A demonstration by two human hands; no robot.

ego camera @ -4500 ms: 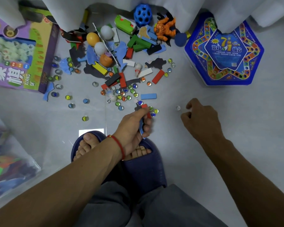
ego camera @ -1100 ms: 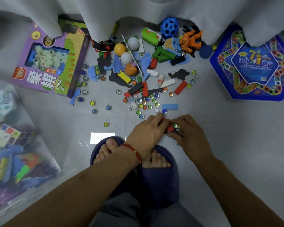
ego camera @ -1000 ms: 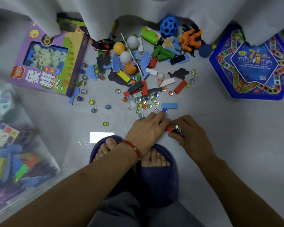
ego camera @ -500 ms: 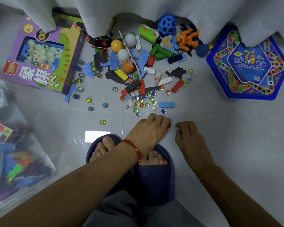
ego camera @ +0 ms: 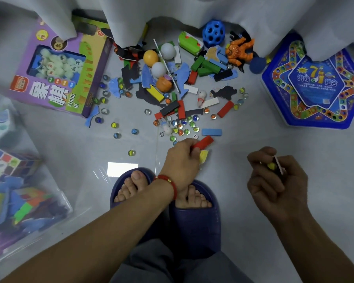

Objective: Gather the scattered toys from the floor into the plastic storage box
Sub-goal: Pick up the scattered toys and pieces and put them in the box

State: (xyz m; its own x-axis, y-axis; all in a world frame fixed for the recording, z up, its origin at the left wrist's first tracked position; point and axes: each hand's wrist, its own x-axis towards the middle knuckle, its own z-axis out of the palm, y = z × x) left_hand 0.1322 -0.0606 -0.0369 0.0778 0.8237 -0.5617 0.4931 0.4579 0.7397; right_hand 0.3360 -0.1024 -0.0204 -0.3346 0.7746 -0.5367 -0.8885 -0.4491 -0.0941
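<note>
Toys split between hands since a second ago: left hand (ego camera: 182, 160) clamping red block (ego camera: 203, 142), right hand (ego camera: 274, 176) curled on small pieces, now parted, box-bound

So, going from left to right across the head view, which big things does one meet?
Plastic storage box → purple game box → left hand gripping a red block → right hand → blue hexagonal game box.
</note>
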